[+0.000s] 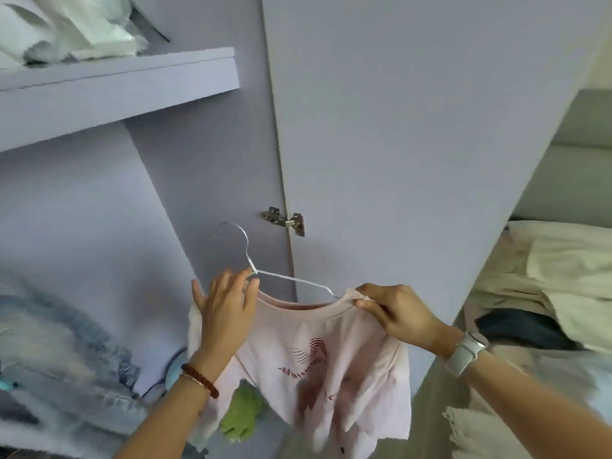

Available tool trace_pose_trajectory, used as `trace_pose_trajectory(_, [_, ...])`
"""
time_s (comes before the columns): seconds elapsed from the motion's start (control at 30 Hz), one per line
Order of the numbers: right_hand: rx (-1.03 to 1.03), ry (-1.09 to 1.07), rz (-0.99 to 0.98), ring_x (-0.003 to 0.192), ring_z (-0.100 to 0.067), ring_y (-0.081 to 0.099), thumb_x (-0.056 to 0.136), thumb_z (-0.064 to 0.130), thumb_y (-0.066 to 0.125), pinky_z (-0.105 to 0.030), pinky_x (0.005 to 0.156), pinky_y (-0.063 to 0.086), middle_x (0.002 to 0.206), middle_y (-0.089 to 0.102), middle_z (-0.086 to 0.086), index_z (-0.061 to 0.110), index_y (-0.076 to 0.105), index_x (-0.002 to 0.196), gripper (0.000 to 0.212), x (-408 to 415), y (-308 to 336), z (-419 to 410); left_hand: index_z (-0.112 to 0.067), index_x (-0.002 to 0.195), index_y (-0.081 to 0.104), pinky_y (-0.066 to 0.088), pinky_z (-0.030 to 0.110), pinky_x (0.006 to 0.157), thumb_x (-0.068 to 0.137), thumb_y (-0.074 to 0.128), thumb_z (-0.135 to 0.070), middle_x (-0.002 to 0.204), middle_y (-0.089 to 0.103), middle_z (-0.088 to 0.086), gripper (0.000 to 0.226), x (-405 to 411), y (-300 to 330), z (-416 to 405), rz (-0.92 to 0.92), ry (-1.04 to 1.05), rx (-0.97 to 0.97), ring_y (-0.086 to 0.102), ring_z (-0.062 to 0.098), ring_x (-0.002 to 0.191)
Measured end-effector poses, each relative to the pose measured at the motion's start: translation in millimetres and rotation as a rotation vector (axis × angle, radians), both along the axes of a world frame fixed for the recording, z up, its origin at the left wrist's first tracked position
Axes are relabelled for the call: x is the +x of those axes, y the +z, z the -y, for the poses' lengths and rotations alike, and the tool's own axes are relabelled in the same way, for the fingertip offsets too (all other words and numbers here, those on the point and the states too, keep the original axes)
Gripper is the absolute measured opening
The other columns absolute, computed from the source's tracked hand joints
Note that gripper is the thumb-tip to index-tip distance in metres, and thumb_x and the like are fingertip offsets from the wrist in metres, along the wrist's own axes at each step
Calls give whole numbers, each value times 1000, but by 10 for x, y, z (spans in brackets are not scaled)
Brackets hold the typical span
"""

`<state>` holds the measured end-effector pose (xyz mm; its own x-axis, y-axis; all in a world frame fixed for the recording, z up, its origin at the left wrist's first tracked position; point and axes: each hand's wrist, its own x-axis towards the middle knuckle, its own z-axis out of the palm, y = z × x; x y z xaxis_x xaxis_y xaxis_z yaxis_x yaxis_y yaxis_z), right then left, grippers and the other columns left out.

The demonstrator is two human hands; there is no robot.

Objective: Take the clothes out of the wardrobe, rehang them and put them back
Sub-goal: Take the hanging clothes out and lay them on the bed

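A pale pink T-shirt with red print hangs in front of the open wardrobe, partly on a white wire hanger whose hook points up and left. My left hand rests at the hanger's neck and the shirt's left shoulder, fingers spread, thumb and forefinger around the wire. My right hand pinches the right side of the shirt's collar, where the hanger's right arm goes under the fabric. The hanger's left arm is hidden behind my left hand.
The wardrobe's lilac door stands open on the right, with a metal hinge. A shelf above holds white bags. Bluish clothes hang at left. A green item lies below. A bed with beige and dark fabric is at right.
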<state>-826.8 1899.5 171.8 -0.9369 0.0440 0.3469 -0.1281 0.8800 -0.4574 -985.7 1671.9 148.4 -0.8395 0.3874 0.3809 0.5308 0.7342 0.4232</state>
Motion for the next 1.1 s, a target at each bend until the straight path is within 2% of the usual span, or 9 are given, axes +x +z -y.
trace_pose_trajectory(0.07, [-48, -105, 41, 69, -12, 58, 91, 39, 45, -21, 62, 40, 74, 63, 14, 14, 66, 97, 33, 393, -70, -297, -13, 85, 62, 38, 39, 83, 97, 44, -15, 84, 59, 6, 21, 177, -143, -368, 103, -232, 100, 57, 35, 88])
trace_pose_trajectory(0.2, [-301, -528, -17, 82, -8, 60, 81, 32, 64, -12, 73, 42, 88, 62, 13, 12, 67, 97, 26, 1224, -290, -812, -30, 61, 38, 33, 32, 59, 92, 52, -5, 55, 41, -8, 42, 714, -357, -1099, 257, -453, 254, 37, 11, 55])
trace_pose_trajectory(0.4, [-484, -998, -72, 80, -19, 55, 88, 14, 59, -25, 71, 37, 81, 59, 4, 13, 56, 106, 18, 2479, -690, -1128, -21, 71, 55, 32, 27, 55, 85, 47, -25, 61, 59, -8, 17, 1520, -342, -2077, 183, -667, 289, 46, 16, 57])
trace_pose_trajectory(0.47, [-530, -1116, -26, 72, -24, 50, 91, 12, 52, -27, 62, 29, 70, 53, 3, 12, 51, 93, 2, 2806, -850, -1179, -20, 74, 60, 35, 29, 54, 88, 54, -22, 63, 60, -3, 15, 1679, -292, -2327, 152, -713, 279, 48, 20, 55])
trace_pose_trajectory(0.53, [-536, -1191, 13, 68, -24, 48, 92, 9, 48, -28, 57, 26, 64, 49, 2, 12, 48, 80, 13, 3072, -998, -1196, -15, 77, 66, 37, 28, 50, 87, 59, -16, 66, 65, 0, 12, 1804, -275, -2528, 63, -787, 257, 54, 23, 52])
trace_pose_trajectory(0.73, [-464, -1295, -132, 76, -18, 58, 89, -7, 44, -12, 62, 37, 81, 64, 1, 7, 63, 97, 25, 3451, -939, -1216, -20, 85, 61, 41, 24, 33, 98, 32, -40, 62, 65, 1, 37, 1963, -329, -2868, -261, -1116, 193, 55, 19, 40])
trace_pose_trajectory(0.87, [-423, -1331, -292, 79, -14, 57, 90, 2, 43, -10, 64, 39, 84, 64, 2, 10, 64, 97, 23, 3389, -561, -1226, -16, 76, 68, 29, 17, 34, 72, 73, -6, 55, 54, -1, 12, 1942, -409, -2956, -441, -1226, 26, 49, 19, 34])
trace_pose_trajectory(0.97, [-368, -1284, -327, 76, -8, 57, 82, 15, 41, -16, 68, 43, 82, 64, 10, 16, 65, 91, 25, 3280, -298, -1059, -10, 77, 68, 37, 23, 30, 78, 59, -9, 60, 55, 2, 10, 1866, -424, -3057, -326, -1252, 51, 51, 23, 37])
trace_pose_trajectory(1.1, [-165, -1273, 33, 88, -24, 60, 83, 15, 50, -39, 77, 50, 97, 64, -1, 9, 65, 98, 22, 3215, -376, -778, -1, 83, 68, 44, 25, 44, 91, 42, -37, 70, 62, 3, 44, 1768, -322, -3146, 8, -1318, 267, 55, 15, 55])
